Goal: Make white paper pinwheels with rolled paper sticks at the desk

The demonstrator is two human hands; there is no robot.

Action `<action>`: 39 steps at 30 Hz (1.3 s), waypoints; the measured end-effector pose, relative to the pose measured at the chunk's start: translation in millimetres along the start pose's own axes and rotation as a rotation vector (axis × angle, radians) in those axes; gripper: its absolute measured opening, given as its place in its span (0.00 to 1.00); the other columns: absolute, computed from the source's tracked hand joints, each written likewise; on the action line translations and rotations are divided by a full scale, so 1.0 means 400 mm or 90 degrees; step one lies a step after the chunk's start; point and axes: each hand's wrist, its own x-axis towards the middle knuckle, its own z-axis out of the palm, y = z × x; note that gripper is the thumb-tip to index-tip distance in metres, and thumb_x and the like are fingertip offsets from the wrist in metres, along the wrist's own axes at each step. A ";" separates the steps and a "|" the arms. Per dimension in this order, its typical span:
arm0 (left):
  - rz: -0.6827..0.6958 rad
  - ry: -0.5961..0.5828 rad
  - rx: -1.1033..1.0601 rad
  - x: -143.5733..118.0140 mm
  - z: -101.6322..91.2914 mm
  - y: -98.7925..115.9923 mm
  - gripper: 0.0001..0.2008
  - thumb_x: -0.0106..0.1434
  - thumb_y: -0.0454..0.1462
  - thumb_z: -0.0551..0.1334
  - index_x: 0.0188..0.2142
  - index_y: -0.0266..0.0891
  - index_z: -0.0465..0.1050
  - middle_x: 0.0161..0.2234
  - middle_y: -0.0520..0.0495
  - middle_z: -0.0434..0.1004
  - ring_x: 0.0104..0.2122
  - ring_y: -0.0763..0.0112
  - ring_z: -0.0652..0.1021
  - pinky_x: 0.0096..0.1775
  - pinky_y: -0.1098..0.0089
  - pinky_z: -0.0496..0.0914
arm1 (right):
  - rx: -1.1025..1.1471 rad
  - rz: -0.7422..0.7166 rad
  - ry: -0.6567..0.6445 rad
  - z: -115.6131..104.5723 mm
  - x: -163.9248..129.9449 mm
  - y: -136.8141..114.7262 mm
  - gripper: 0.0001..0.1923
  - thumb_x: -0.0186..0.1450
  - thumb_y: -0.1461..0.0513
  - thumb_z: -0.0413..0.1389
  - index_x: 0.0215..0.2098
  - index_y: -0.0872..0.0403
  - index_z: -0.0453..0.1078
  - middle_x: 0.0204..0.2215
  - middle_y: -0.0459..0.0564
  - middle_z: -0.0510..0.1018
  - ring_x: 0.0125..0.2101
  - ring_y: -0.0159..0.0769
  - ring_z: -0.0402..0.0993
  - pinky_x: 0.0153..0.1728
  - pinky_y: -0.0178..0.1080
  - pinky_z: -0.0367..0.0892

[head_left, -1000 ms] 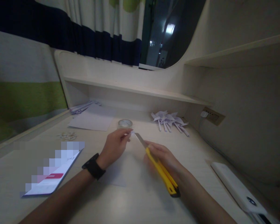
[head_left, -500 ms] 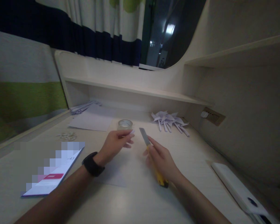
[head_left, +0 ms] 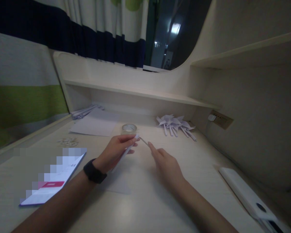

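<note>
Head view: the left hand (head_left: pixel 119 147) pinches a white paper stick (head_left: pixel 122 157) above the worktop (head_left: pixel 145 200), long axis slanting far-rightward, tip just beside the thin blade (head_left: pixel 144 141) gripped by the right hand (head_left: pixel 167 164).

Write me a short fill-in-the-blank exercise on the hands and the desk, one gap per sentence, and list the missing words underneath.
1. The left hand holds a thin stick whose colour is ____.
2. The blade in the right hand points toward the ____ hand.
3. The wristband is coloured ____.
4. The roll of tape lies ____ the paper sheet and the paper pinwheels.

Missing words: white; left; black; between.
</note>
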 end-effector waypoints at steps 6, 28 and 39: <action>0.000 0.001 0.006 0.000 0.001 -0.003 0.14 0.60 0.44 0.63 0.42 0.41 0.78 0.46 0.40 0.78 0.40 0.63 0.77 0.34 0.68 0.71 | -0.011 -0.002 0.002 -0.001 0.000 0.001 0.38 0.60 0.71 0.46 0.67 0.48 0.44 0.34 0.51 0.72 0.30 0.36 0.69 0.29 0.34 0.64; 0.011 -0.003 0.004 0.002 0.001 -0.002 0.13 0.60 0.43 0.63 0.42 0.41 0.78 0.44 0.43 0.79 0.38 0.67 0.77 0.31 0.73 0.72 | -0.020 0.000 -0.018 0.000 0.001 -0.002 0.38 0.61 0.71 0.46 0.67 0.48 0.42 0.35 0.50 0.72 0.31 0.34 0.69 0.30 0.33 0.63; 0.049 0.075 0.121 0.005 0.018 -0.005 0.12 0.59 0.38 0.64 0.41 0.35 0.79 0.32 0.45 0.81 0.31 0.69 0.78 0.26 0.75 0.75 | -0.152 0.013 -0.056 -0.011 0.005 -0.009 0.41 0.58 0.73 0.48 0.67 0.46 0.43 0.38 0.53 0.72 0.33 0.38 0.69 0.31 0.36 0.64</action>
